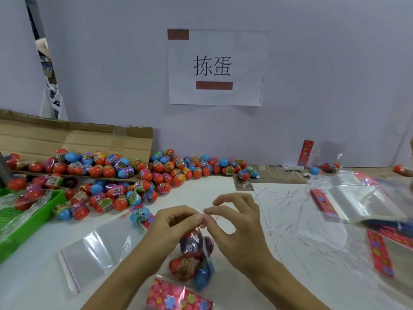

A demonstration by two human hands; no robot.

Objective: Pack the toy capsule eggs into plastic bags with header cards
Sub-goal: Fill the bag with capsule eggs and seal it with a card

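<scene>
Head view. White tabletop (219,189) against a pale wall; paper sign (216,67) with two printed characters taped at upper centre of frame.

Loose capsule eggs (125,175), mostly red-orange and blue halves with printed wrap bands, heaped across left and centre of frame, spilling out of a flattened cardboard box (73,135) at left. Green plastic tray (33,218) at left edge holds filmed-over eggs; contents blurred.

Centre bottom: filled bag (194,258), clear plastic, holding several eggs (red, blue, dark ones visible), count not readable. Bag mouth is raised between both hands. Left hand (176,222) pinches the bag's top edge between thumb and forefinger, other fingers curled. Right hand (237,222) pinches the same edge just beside it with thumb and forefinger, remaining fingers lifted and spread. Fingertips of the two hands are touching or nearly so.

Header card (176,296), pink with flower print, at bottom centre just below the filled bag; whether it is attached to the bag, cannot tell.

Empty bag (96,249) lies flat at lower left. One blue egg (139,214) rests on a red card left of the left hand.

Right of frame: stack of clear bags (350,198) with red cards, blurred; red card strip (305,152) leans upright against the wall
</scene>
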